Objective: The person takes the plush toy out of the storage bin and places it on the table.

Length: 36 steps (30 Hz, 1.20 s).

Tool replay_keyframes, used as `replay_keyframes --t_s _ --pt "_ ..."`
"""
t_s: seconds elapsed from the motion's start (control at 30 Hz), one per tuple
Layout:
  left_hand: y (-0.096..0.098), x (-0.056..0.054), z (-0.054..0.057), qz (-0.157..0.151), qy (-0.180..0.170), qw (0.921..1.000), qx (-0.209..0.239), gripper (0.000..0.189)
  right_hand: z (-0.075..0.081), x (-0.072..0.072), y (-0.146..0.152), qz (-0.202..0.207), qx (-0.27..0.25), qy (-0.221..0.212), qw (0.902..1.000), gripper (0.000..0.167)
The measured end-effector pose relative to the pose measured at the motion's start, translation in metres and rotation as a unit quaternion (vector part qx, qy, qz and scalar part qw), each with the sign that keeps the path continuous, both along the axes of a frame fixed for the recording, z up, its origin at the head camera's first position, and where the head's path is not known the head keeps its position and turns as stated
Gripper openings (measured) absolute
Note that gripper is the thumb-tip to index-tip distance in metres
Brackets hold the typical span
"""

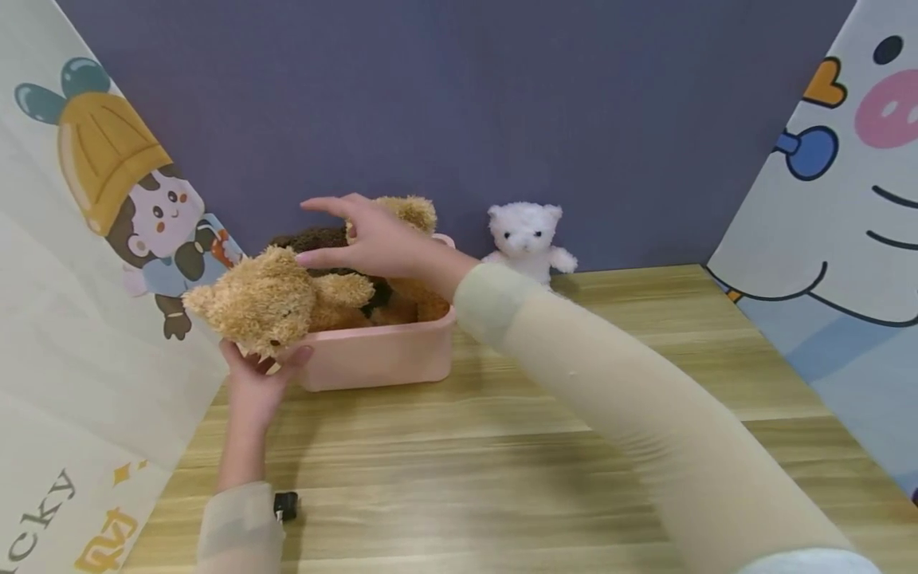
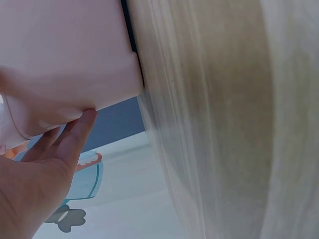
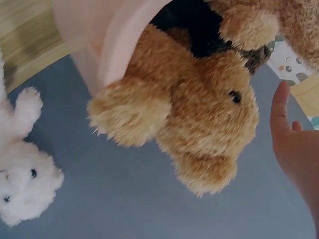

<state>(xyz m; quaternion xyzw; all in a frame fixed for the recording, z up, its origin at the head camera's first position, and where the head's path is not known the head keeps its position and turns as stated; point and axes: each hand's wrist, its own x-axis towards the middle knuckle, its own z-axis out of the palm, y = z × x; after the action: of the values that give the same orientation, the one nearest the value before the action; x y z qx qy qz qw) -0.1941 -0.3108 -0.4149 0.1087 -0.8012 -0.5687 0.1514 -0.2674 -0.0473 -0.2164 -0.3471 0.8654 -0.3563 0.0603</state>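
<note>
Left hand point(image 1: 256, 384): grips a corner of the pink bin point(image 1: 380, 355)
Right hand point(image 1: 387, 241): unfurled above it, holding nothing
Nearest tan teddy bear point(image 1: 264, 296): inside, head lolling past the left rim
Plush: likely soft, light; best held round the torso

The back wall point(image 1: 459, 104) is gray-blue. The left wall point(image 1: 86, 359) is pale, with a drawn kid point(image 1: 165, 211) in a yellow hat point(image 1: 107, 147) (green balls point(image 1: 86, 77) on top). The right wall point(image 1: 789, 255) shows a big pink nose point(image 1: 889, 110). The table point(image 1: 466, 470) has wood stripes.
</note>
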Motion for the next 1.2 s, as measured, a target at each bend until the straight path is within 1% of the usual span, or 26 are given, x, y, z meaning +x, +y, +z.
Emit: replay_keyframes --t_s 0.13,0.23,0.43,0.67,0.77,0.93,1.03,1.2 --pt "0.0 0.0 0.001 -0.004 0.0 1.0 0.0 0.106 0.0 0.004 -0.013 0.004 0.02 0.01 0.9998 0.084" --pt "0.0 0.0 0.001 -0.006 -0.007 1.0 0.001 0.108 0.0 0.007 -0.024 0.011 0.037 0.018 0.9991 0.085" --pt "-0.002 -0.001 0.004 -0.006 -0.02 0.9998 0.002 0.108 -0.004 0.01 -0.044 0.018 0.059 0.018 0.9979 0.086" --pt "-0.001 0.0 0.005 -0.009 -0.023 0.9997 -0.007 0.106 -0.014 0.011 -0.059 0.019 0.063 -0.008 0.9978 0.089" --pt "-0.002 -0.001 0.004 -0.011 -0.026 0.9996 -0.004 0.106 -0.019 0.008 -0.064 0.021 0.074 -0.007 0.997 0.09" --pt "-0.004 0.0 0.004 -0.011 -0.025 0.9996 0.006 0.106 -0.03 0.004 -0.073 0.03 0.096 0.007 0.9949 0.093" --pt "-0.005 0.0 0.005 -0.012 -0.028 0.9995 0.003 0.106 -0.036 0.003 -0.076 0.029 0.092 0.011 0.9953 0.095" --pt "-0.003 -0.002 0.003 -0.015 -0.029 0.9994 0.008 0.107 -0.044 0.001 -0.079 0.025 0.067 0.005 0.9974 0.094"
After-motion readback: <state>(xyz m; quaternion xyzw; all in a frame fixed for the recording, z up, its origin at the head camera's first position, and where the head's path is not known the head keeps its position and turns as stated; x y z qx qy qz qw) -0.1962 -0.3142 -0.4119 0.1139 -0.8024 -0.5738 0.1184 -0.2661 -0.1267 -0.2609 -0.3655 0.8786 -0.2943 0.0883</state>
